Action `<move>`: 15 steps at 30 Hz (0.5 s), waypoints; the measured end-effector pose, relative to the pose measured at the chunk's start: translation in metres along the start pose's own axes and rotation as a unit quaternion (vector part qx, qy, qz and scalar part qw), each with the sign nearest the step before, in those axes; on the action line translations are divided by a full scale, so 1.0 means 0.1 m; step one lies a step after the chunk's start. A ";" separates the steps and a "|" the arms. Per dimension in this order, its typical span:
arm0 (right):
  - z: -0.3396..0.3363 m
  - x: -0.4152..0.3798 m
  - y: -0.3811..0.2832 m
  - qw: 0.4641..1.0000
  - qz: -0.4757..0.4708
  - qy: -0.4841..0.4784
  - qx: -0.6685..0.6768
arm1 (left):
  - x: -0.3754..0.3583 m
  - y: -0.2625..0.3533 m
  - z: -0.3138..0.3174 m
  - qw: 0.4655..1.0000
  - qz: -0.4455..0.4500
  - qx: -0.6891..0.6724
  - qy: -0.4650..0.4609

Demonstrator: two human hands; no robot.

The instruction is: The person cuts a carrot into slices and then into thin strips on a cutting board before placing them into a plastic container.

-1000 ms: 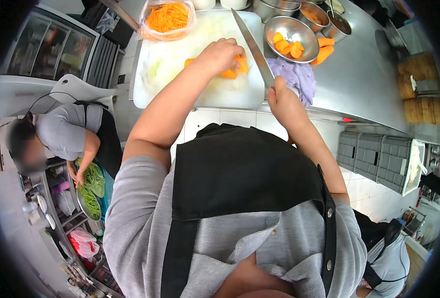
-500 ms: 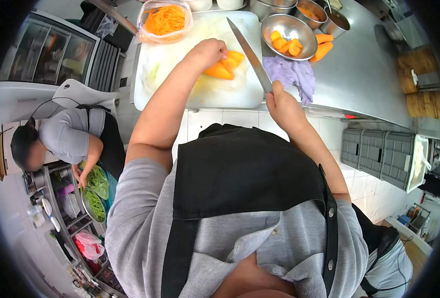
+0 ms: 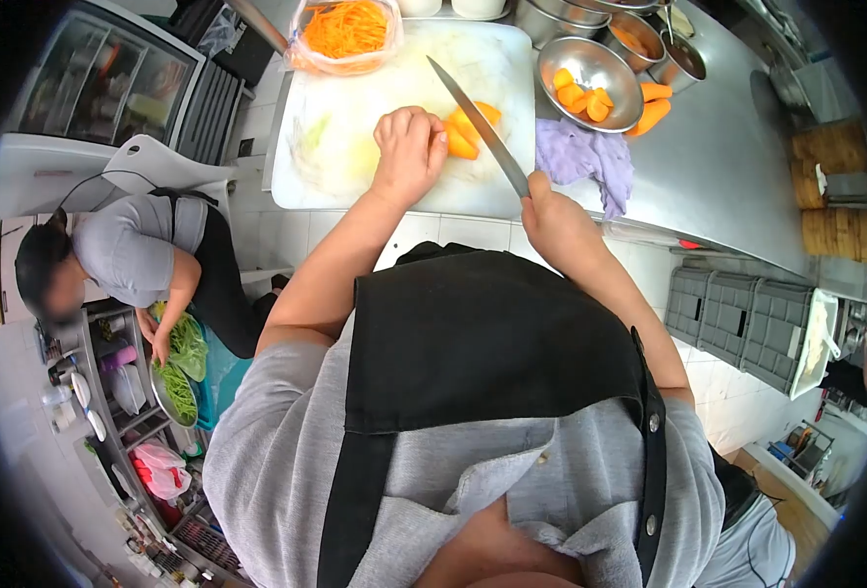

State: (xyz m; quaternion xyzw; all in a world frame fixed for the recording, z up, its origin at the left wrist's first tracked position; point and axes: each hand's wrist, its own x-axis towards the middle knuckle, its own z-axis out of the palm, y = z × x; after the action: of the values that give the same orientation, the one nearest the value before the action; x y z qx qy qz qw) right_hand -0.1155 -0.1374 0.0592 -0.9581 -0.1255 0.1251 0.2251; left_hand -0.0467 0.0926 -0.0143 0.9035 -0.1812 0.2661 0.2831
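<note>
My right hand (image 3: 558, 218) grips the handle of a long kitchen knife (image 3: 480, 127), its blade pointing up and left over the white cutting board (image 3: 355, 176). The blade passes just in front of peeled orange carrot pieces (image 3: 461, 140) and hides part of them. To their left, my left hand (image 3: 409, 152) rests low over the board with its fingers curled in and the thumb beside the nearest piece. Whether anything is inside those curled fingers is hidden.
A bag-lined container of shredded carrot (image 3: 345, 37) stands on the board's far left. A steel bowl (image 3: 625, 83) with carrot chunks, whole carrots (image 3: 652, 116) and a purple cloth (image 3: 580, 162) lie right. At left, a co-worker (image 3: 144, 245) handles green vegetables (image 3: 177, 387).
My left hand has drawn back from over the carrot pieces toward me and curled its fingers. The knife stays in my right hand at a similar slant, now crossing in front of the carrot.
</note>
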 end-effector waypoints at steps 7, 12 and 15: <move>-0.07 -0.03 -0.11 0.997 -0.053 -0.013 -0.052 | 0.03 -0.06 0.16 0.999 0.023 0.037 0.017; -0.10 -0.05 -0.10 0.994 -0.064 -0.019 -0.082 | 0.03 -0.06 0.16 0.999 0.015 0.036 0.005; -0.10 -0.06 -0.11 0.992 -0.067 -0.020 -0.104 | 0.03 -0.06 0.15 0.999 0.017 0.033 0.005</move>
State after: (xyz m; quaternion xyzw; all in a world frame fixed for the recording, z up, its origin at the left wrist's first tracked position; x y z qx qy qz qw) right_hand -0.1203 -0.1334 0.0741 -0.9630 -0.2060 0.1154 0.1296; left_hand -0.0358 0.0873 -0.0260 0.9077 -0.1863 0.2815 0.2493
